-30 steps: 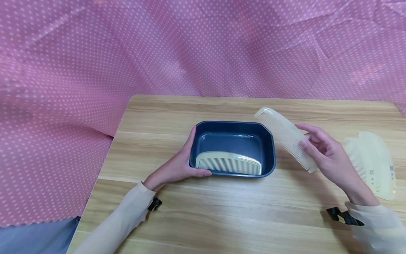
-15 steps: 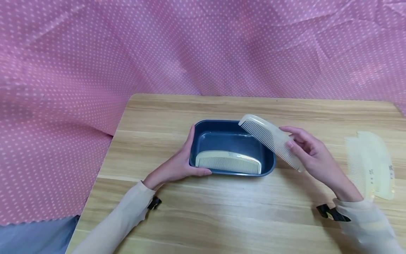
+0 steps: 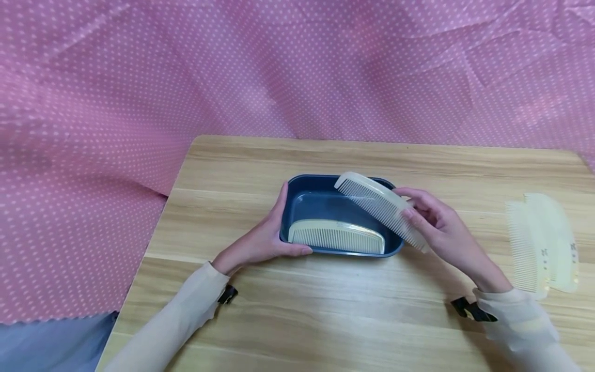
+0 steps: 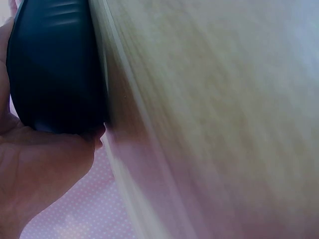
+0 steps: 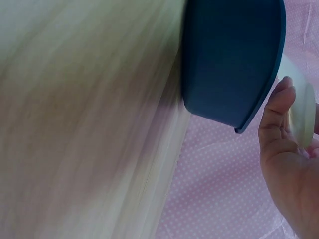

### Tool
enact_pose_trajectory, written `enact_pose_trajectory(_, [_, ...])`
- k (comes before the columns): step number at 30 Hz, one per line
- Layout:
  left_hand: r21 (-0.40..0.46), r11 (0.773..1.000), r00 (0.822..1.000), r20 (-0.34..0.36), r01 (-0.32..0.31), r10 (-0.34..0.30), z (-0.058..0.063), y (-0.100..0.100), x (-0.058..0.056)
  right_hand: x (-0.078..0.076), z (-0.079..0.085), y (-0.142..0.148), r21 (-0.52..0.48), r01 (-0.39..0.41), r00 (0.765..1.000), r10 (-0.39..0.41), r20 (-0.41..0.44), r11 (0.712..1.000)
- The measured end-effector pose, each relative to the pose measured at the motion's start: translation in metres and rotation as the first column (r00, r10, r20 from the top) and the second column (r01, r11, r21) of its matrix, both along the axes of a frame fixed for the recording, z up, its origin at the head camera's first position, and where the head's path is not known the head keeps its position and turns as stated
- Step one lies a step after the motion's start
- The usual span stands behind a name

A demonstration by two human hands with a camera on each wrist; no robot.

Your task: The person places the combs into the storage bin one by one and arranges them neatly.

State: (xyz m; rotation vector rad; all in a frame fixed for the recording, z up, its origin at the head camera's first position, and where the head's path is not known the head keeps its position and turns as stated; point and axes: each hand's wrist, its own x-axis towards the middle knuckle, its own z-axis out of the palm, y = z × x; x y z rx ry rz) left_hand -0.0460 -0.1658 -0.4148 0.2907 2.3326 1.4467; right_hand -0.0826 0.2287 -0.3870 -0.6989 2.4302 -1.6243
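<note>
A dark blue rectangular box [image 3: 316, 205] sits on the wooden table, and my left hand [image 3: 260, 242] grips its left end, thumb along the front side. A pale comb [image 3: 335, 237] lies inside against the near wall, teeth toward me. My right hand [image 3: 437, 227] pinches the right part of a second pale comb [image 3: 372, 200], tilted over the box's right side with its far end above the interior. In the right wrist view, the thumb presses on this comb [image 5: 302, 107] beside the rim of the box [image 5: 232, 55]. The left wrist view shows the palm [image 4: 45, 167] against the box's end.
Two more pale combs, a nearer one [image 3: 527, 248] and one partly beneath it [image 3: 561, 240], lie overlapping at the table's right. A pink dotted cloth [image 3: 297, 67] hangs behind the wooden table [image 3: 353, 315] and down its left side.
My right hand has carried its comb leftward, from beside the box to over its right part. My left hand, the box and the comb inside have stayed in place.
</note>
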Motion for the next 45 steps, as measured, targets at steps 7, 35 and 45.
enact_pose_trajectory(7, [0.002, 1.000, 1.000, -0.016, 0.011, -0.011, 0.000, -0.002, -0.001, 0.003, -0.001, -0.009, -0.016, -0.020, 1.000, 0.020, 0.014, 1.000])
enact_pose_trajectory(35, [0.080, 0.996, 0.999, -0.028, 0.038, -0.036, -0.002, -0.005, -0.004, -0.006, 0.001, -0.049, 0.060, -0.162, 0.987, 0.162, 0.015, 0.985])
enact_pose_trajectory(45, [0.136, 0.989, 0.997, -0.045, 0.063, -0.058, -0.005, -0.006, -0.007, -0.009, -0.001, -0.061, 0.132, -0.232, 0.973, 0.232, 0.018, 0.964])
